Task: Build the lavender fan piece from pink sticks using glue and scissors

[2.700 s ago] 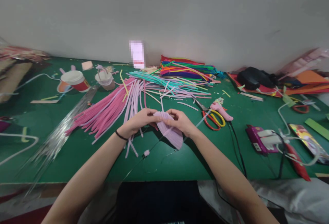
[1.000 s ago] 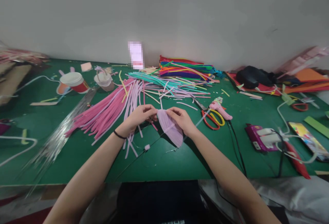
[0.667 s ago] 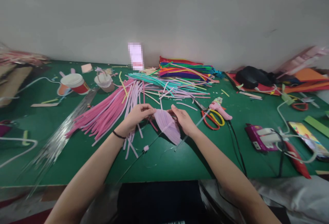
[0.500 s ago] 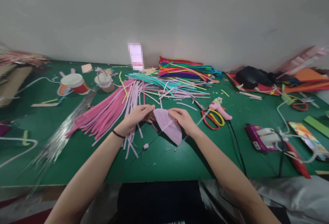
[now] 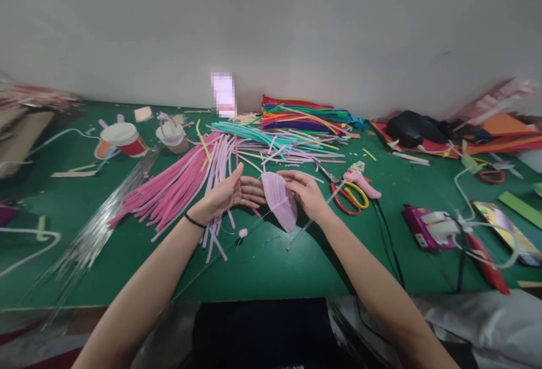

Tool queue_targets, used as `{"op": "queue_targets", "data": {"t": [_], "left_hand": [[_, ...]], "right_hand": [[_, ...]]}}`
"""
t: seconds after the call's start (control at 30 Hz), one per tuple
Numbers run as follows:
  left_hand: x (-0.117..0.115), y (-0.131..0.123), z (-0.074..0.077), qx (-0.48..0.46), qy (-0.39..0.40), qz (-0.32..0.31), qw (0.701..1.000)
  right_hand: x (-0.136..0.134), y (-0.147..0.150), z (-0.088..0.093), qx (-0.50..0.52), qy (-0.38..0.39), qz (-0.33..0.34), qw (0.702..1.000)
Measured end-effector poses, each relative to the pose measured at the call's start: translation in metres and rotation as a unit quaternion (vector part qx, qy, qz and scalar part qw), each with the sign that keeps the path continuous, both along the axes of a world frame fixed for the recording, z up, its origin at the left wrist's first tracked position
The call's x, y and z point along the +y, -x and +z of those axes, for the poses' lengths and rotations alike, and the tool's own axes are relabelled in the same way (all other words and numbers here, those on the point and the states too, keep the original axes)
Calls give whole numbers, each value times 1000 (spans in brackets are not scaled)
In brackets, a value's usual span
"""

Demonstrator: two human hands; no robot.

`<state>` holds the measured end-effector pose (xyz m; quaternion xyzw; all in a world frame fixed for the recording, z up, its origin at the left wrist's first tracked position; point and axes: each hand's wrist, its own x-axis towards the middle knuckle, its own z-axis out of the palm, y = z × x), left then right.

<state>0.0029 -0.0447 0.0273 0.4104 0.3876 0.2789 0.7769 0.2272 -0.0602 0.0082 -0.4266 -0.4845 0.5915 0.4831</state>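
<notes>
A pale purple petal-shaped piece [image 5: 279, 202], made of pipe cleaners laid side by side, is pinched at its right edge by my right hand [image 5: 308, 194]. My left hand [image 5: 237, 191] is spread with the thumb up, its fingertips by the piece's left edge; whether they touch it I cannot tell. A thin wire runs from the piece toward the lower left, with a small pale pink tuft [image 5: 243, 233] on it. Behind my left hand lie loose lilac pipe cleaners [image 5: 218, 165] and a bundle of pink pipe cleaners [image 5: 169, 188].
Right of my hands lie scissors [image 5: 348, 196] with red and yellow handles and a pink glue gun [image 5: 362, 181]. A purple power strip [image 5: 419, 228] and a phone [image 5: 503, 225] are farther right. Silver wires [image 5: 101, 222] and a paper cup [image 5: 125, 139] stand left; multicoloured pipe cleaners [image 5: 305, 117] lie behind.
My left hand has let go of the petal piece and opened its fingers. The piece has turned more upright in my right hand, and the wire with the tuft has shifted.
</notes>
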Motion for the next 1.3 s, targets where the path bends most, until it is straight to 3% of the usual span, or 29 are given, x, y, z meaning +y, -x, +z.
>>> {"op": "queue_targets", "data": {"t": [0.13,0.3,0.6,0.83,1.1,1.3], "left_hand": [[1,1,0,-16,-61,34,997],[4,2,-2,7,-110,83,990],[-3,-10,-4,-9,-58,51,997],[-4,-8,-2,18,-62,67,996],[-9,-13,-3,55,-79,60,994],[-7,-11,-3,44,-90,127,987]], "right_hand": [[-2,-6,14,29,-19,-45,998],[-1,-19,29,140,-87,-89,982],[4,-14,18,204,27,-9,979],[7,-13,15,246,114,20,962],[-4,-1,22,203,85,95,971],[-4,-4,10,164,100,103,976]]}}
